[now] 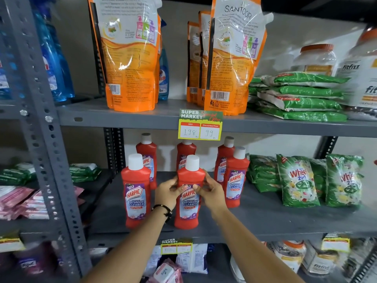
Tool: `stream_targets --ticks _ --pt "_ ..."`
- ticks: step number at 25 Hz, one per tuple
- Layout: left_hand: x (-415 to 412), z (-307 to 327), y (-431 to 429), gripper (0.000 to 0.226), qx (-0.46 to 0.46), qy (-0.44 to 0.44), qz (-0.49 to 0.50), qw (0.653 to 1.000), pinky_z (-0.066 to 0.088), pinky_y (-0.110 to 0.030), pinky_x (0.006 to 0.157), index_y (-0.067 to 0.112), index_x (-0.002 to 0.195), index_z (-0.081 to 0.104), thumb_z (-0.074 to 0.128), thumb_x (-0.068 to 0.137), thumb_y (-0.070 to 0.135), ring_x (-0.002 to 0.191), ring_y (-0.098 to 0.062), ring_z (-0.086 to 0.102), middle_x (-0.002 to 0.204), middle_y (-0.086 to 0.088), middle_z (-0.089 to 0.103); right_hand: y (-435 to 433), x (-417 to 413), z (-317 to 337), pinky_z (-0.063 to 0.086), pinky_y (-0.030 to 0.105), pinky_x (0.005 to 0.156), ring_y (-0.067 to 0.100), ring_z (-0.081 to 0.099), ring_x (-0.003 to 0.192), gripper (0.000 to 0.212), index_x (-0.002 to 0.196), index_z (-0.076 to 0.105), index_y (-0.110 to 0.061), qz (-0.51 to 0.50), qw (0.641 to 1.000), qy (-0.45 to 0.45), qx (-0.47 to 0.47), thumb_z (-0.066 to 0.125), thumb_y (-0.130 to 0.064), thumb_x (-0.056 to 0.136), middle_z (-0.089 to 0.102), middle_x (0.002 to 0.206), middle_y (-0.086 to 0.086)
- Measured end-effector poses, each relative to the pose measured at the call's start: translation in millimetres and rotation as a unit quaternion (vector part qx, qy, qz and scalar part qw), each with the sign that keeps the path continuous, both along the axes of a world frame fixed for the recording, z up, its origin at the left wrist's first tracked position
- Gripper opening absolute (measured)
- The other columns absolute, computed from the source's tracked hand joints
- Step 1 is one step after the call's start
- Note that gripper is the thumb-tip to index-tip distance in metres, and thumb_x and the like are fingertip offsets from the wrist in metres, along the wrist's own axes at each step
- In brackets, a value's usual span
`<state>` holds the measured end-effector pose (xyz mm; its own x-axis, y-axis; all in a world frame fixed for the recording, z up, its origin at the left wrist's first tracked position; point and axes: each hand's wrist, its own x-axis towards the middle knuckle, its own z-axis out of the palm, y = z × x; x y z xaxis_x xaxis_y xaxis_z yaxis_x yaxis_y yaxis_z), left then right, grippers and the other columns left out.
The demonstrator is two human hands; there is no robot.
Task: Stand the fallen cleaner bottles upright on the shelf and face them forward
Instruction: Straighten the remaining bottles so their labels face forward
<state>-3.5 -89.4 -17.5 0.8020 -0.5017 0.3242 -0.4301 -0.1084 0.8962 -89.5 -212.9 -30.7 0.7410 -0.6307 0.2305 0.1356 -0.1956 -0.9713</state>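
Note:
Several red Harpic bathroom cleaner bottles with white caps stand upright on the grey middle shelf [265,219]. The front middle bottle [189,209] faces forward, label toward me. My left hand [167,193] grips its left side and my right hand [210,189] grips its right side, thumbs on the label. Another bottle [136,193] stands at the front left and one [235,180] at the right, both label forward. Three more [147,156] [185,152] [224,158] stand behind, partly hidden.
Green Wheel detergent packs [295,180] fill the shelf's right part. A yellow price tag [200,125] hangs from the upper shelf edge, above orange Santoor pouches [130,58]. A perforated grey upright [47,139] stands at the left. Packets lie on the lower shelf.

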Motion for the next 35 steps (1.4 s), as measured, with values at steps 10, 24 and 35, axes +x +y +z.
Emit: stream_targets --ticks 10,24,35 --pt "9.1 1.1 5.2 0.037 0.010 0.008 -0.013 1.000 0.053 -0.034 0.081 0.007 0.110 0.063 0.068 0.077 0.021 0.094 -0.025 0.065 0.105 -0.016 0.070 2.0 6.1 0.1 0.055 0.049 0.089 0.019 0.065 0.103 0.057 0.135 0.047 -0.019 0.004 1.000 0.005 0.001 0.068 -0.012 0.082 0.069 0.115 0.008" --pt "-0.3 8.0 4.9 0.042 0.046 -0.007 -0.012 0.999 0.049 -0.030 0.081 0.005 0.118 0.055 0.066 0.079 0.019 0.101 -0.027 0.063 0.114 -0.017 0.066 0.8 0.3 -1.8 0.055 0.054 0.087 0.026 0.066 0.103 0.047 0.126 0.054 -0.017 0.021 0.999 0.025 0.008 0.069 -0.019 0.082 0.070 0.112 0.009" --pt "-0.3 12.1 5.7 0.042 0.048 -0.004 -0.017 0.999 0.048 -0.030 0.084 0.003 0.117 0.055 0.067 0.079 0.016 0.105 -0.028 0.061 0.117 -0.018 0.063 3.9 -1.0 -0.4 0.055 0.044 0.089 0.022 0.065 0.104 0.044 0.126 0.055 -0.014 0.024 1.000 0.009 0.013 0.067 -0.014 0.083 0.069 0.114 0.009"
